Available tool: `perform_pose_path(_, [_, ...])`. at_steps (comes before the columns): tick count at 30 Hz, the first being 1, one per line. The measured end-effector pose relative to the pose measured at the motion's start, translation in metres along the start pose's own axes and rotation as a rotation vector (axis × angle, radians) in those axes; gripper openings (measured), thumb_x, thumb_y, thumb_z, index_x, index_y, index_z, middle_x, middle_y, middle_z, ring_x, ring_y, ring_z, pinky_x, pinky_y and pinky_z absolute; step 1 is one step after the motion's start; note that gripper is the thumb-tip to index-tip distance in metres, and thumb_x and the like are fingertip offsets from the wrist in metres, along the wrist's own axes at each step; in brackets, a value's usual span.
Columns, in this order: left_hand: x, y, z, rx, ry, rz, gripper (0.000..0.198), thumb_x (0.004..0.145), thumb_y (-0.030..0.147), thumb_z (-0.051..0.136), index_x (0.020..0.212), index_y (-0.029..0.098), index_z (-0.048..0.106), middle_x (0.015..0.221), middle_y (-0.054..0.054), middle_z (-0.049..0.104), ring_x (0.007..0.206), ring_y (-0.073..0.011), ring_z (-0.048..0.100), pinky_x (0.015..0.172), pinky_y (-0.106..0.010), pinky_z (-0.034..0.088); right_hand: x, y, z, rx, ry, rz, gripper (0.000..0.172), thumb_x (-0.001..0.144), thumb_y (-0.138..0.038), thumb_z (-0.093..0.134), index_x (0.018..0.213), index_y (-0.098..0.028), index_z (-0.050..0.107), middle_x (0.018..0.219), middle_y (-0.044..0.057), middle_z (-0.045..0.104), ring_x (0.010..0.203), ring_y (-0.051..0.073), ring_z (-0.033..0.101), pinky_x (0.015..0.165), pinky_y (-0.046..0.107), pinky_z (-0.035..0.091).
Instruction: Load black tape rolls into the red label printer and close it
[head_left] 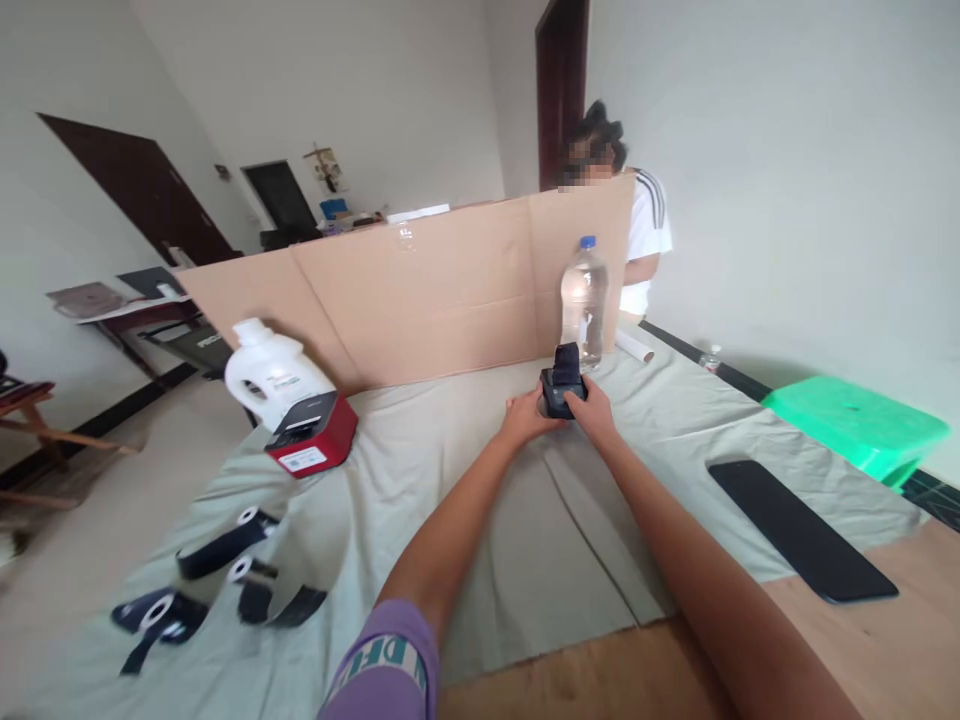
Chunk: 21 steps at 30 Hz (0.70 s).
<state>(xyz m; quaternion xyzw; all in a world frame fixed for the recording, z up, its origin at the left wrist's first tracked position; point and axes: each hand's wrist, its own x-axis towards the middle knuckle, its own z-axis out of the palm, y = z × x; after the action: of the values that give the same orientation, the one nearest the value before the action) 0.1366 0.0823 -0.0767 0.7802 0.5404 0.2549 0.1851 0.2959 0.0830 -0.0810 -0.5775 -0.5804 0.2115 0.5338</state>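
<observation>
Toward the far side of the draped worktop point(555, 675), just before the plastic bottle point(581, 300), pinched black box-shaped device point(553, 393) between left hand point(523, 419) and right hand point(594, 410), dark strip point(567, 362) upward, apparently to steady it.

With the left hand point(523, 416) and right hand point(598, 408) at the clock's centre, the bottle point(584, 300) stands close at twelve to one; cardboard point(427, 300) walls off ten to twelve. I see passage over flat cloth point(420, 445) toward nine until the red box point(319, 437); rolls point(180, 612) obstruct eight, a slab point(802, 530) four.

Draped table point(555, 690), black rolls point(185, 614), red box point(339, 436)
</observation>
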Motion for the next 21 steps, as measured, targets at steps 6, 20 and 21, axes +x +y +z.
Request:
perform_pose_path(6, [0.023, 0.011, 0.055, -0.033, -0.04, 0.052, 0.104, 0.069, 0.06, 0.079, 0.155, 0.021, 0.035, 0.141, -0.015, 0.061, 0.132, -0.0355, 0.055, 0.114, -0.052, 0.031, 0.013, 0.054, -0.024, -0.02, 0.019, 0.059, 0.05, 0.07, -0.039, 0.053, 0.112, -0.017, 0.067, 0.106, 0.012, 0.072, 0.099, 0.03, 0.065, 0.095, 0.046, 0.051])
perform_pose_path(20, [-0.087, -0.113, -0.197, -0.073, 0.718, -0.182, 0.073, 0.088, 0.044, 0.061, 0.153, 0.02, 0.038, 0.165, -0.014, 0.031, 0.156, -0.0317, 0.02, 0.126, -0.053, 0.012, -0.034, -0.035, 0.025, 0.095, 0.11, -0.421, 0.035, 0.083, -0.025, 0.058, 0.118, -0.023, 0.058, 0.115, 0.01, 0.058, 0.112, 0.025, 0.06, 0.102, 0.05, 0.051])
perform_pose_path(21, [-0.111, -0.136, -0.232, 0.013, 0.81, -0.307, 0.077, 0.086, 0.042, 0.064, 0.153, 0.017, 0.037, 0.165, -0.016, 0.029, 0.156, -0.0353, 0.015, 0.125, -0.06, 0.008, -0.044, -0.045, 0.048, 0.134, -0.05, -0.426, 0.031, 0.085, -0.026, 0.057, 0.116, -0.024, 0.059, 0.111, 0.009, 0.06, 0.108, 0.024, 0.062, 0.1, 0.048, 0.053])
